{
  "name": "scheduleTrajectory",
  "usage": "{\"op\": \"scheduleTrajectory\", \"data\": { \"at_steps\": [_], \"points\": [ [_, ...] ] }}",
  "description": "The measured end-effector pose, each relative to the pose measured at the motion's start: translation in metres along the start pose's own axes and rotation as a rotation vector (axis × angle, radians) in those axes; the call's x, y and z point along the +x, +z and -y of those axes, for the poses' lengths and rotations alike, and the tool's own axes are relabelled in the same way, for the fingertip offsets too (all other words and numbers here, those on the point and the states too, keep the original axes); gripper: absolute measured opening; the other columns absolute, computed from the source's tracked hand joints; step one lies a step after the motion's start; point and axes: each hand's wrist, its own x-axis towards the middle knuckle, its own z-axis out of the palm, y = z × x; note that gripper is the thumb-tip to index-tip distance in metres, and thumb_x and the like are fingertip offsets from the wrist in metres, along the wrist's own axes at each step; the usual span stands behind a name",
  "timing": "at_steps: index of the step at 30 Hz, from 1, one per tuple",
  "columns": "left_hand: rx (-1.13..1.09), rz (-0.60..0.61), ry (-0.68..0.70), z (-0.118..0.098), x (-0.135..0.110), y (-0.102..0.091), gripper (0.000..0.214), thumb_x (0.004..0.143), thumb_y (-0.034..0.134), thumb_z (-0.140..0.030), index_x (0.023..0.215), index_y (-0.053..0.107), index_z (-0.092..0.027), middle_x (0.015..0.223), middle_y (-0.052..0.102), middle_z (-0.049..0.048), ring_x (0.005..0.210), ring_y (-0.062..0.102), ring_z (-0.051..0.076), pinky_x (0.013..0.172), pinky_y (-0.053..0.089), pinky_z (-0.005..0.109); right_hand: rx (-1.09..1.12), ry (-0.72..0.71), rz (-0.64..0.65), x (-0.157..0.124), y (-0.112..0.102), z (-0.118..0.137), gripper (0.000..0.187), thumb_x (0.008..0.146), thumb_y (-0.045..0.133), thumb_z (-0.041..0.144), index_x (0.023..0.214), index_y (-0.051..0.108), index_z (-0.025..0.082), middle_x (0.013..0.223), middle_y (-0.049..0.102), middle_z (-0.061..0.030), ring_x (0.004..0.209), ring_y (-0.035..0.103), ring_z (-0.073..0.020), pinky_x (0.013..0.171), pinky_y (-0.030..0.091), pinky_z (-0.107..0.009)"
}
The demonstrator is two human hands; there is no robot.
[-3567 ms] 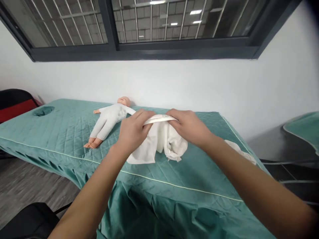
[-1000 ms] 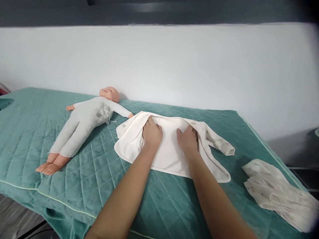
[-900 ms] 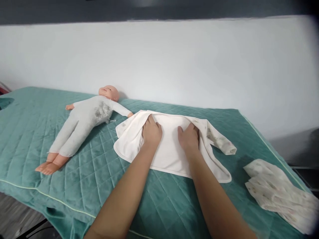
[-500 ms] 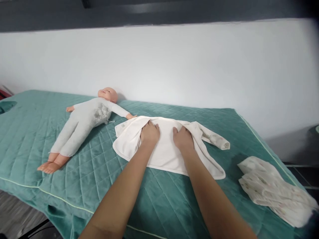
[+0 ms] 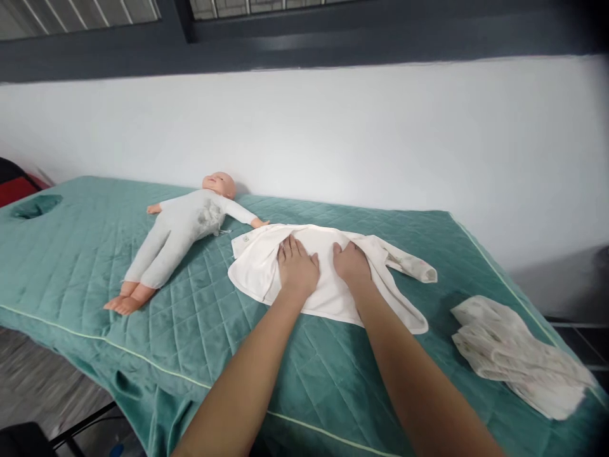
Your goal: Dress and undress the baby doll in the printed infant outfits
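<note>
A white baby shirt (image 5: 328, 279) lies spread on the green quilted cover, its inner side showing and its patterned sleeve (image 5: 413, 266) stretched out to the right. My left hand (image 5: 299, 270) rests flat on the shirt's left front panel, fingers extended. On the right, my right hand (image 5: 353, 263) is closed at the edge of the other panel, its thumb to the left and its fingertips hidden. A bald baby doll (image 5: 183, 228) with a white cloth body lies face up to the left, one hand close to the shirt's left end.
The green quilted cover (image 5: 190, 343) has a hole (image 5: 38, 206) at its far left. A crumpled, patterned white garment (image 5: 518, 355) lies near the right edge. Behind stands a white wall (image 5: 333, 139) below a dark window frame (image 5: 309, 44).
My left hand has come out from under the shirt's left panel and now lies flat on top. My right hand stays almost in place. The view has tilted up and shifted left.
</note>
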Motion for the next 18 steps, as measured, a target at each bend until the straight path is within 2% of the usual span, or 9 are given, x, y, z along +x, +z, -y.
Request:
{"op": "scheduleTrajectory", "data": {
  "at_steps": [7,12,15,18],
  "points": [
    [-0.026,0.032,0.078,0.004,-0.04,-0.01,0.067,0.102,0.028,-0.042,0.154,0.038,-0.002,0.165,0.029,0.0194,0.156,0.023,0.033,0.128,0.018,0.055,-0.058,-0.078,-0.021,-0.013,0.002,-0.006,0.068,0.104,0.031,0.041,0.15,0.033,-0.009,0.152,0.041,-0.0364,0.147,0.037,-0.0413,0.119,0.028,-0.049],
    [-0.113,-0.021,0.135,0.011,-0.071,-0.017,0.058,0.101,0.036,-0.038,0.148,0.049,-0.006,0.161,0.039,0.0185,0.153,0.031,0.032,0.126,0.024,0.056,-0.084,-0.154,-0.008,-0.026,0.0,-0.012,0.07,0.103,0.032,0.043,0.154,0.029,-0.005,0.156,0.037,-0.0332,0.148,0.035,-0.0404,0.118,0.031,-0.051],
    [-0.264,-0.128,0.18,0.025,-0.081,-0.021,0.043,0.1,0.041,-0.03,0.135,0.06,-0.012,0.152,0.053,0.0146,0.148,0.04,0.03,0.124,0.032,0.054,-0.116,-0.257,-0.029,-0.034,-0.001,-0.017,0.068,0.102,0.034,0.042,0.151,0.035,-0.006,0.156,0.038,-0.0317,0.149,0.034,-0.0389,0.121,0.029,-0.049],
    [-0.429,-0.333,0.115,0.054,-0.077,-0.025,0.034,0.097,0.045,-0.023,0.124,0.064,-0.017,0.141,0.062,0.0116,0.141,0.048,0.028,0.12,0.039,0.049,-0.076,-0.414,-0.055,-0.046,-0.001,-0.023,0.058,0.101,0.038,0.039,0.144,0.049,0.0,0.156,0.043,-0.026,0.149,0.035,-0.0355,0.122,0.03,-0.048]
  ]
}}
